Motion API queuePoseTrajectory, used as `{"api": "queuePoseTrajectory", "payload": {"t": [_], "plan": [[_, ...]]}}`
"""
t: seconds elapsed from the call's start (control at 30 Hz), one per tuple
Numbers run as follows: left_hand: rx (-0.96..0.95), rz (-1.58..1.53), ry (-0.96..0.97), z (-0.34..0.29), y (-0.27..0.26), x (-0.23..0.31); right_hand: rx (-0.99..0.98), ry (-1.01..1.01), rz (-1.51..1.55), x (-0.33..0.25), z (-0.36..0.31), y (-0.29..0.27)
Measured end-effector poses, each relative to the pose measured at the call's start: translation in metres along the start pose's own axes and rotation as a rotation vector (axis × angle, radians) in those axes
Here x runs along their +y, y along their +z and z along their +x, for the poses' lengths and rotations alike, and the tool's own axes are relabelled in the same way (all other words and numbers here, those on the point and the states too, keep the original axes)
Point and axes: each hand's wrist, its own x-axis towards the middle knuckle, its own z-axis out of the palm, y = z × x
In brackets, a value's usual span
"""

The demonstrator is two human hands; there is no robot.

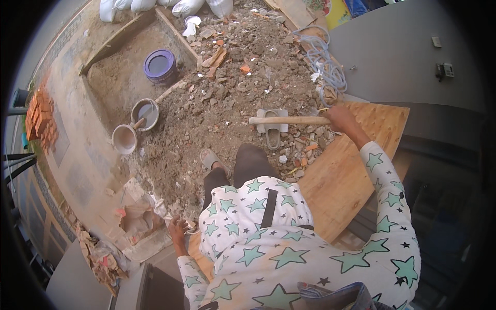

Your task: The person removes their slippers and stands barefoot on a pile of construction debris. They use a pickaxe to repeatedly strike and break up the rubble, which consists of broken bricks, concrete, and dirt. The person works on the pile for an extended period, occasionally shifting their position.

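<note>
My right hand (342, 120) is wrapped round one end of a thick wooden handle (289, 120), held level over the rubble. Whether the handle bears a tool head is not plain. Below it lies a grey sandal (273, 138), beside a pale grey flat piece (279, 113) partly covered by the handle. My left hand (178, 227) hangs low at my side, holding nothing, its fingers loosely apart. Nearest to it are crumpled paper and scraps (139, 219). One of my feet, in a beige sandal (208, 157), stands on the rubble.
A plywood sheet (336, 175) lies at my right. Broken rubble (232, 88) spreads ahead, with a coiled hose (323, 59) on its right. Leftward are a purple bucket (160, 77), two smaller buckets (124, 139), a board-edged pit and orange bricks (40, 116). White sacks (187, 7) line the back.
</note>
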Motion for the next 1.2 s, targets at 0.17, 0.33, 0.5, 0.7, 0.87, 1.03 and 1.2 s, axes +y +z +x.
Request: {"api": "queuePoseTrajectory", "payload": {"t": [0.17, 0.33, 0.5, 0.7, 0.87, 1.03, 1.2], "plan": [[-0.001, 0.011, -0.015, 0.012, -0.008, -0.014, -0.038, 0.017, -0.007, -0.005, 0.004, 0.002], [0.004, 0.027, -0.006, 0.021, -0.004, -0.002, -0.06, -0.001, -0.024, -0.017, 0.008, -0.007], [-0.027, 0.074, 0.037, 0.024, 0.008, 0.02, -0.094, 0.012, -0.039, -0.026, 0.011, -0.007], [-0.06, 0.126, 0.157, 0.025, 0.037, 0.074, -0.07, -0.001, 0.02, -0.037, 0.015, 0.0], [-0.116, 0.382, 0.382, 0.017, 0.095, 0.162, -0.059, -0.022, 0.118, -0.066, 0.016, -0.004], [-0.453, 0.371, 0.489, -0.008, 0.205, 0.244, -0.107, -0.002, 0.269, -0.104, 0.008, -0.023], [-0.888, 0.604, 0.729, -0.038, 0.327, 0.264, -0.051, -0.05, 0.361, -0.1, 0.005, 0.009]]}}
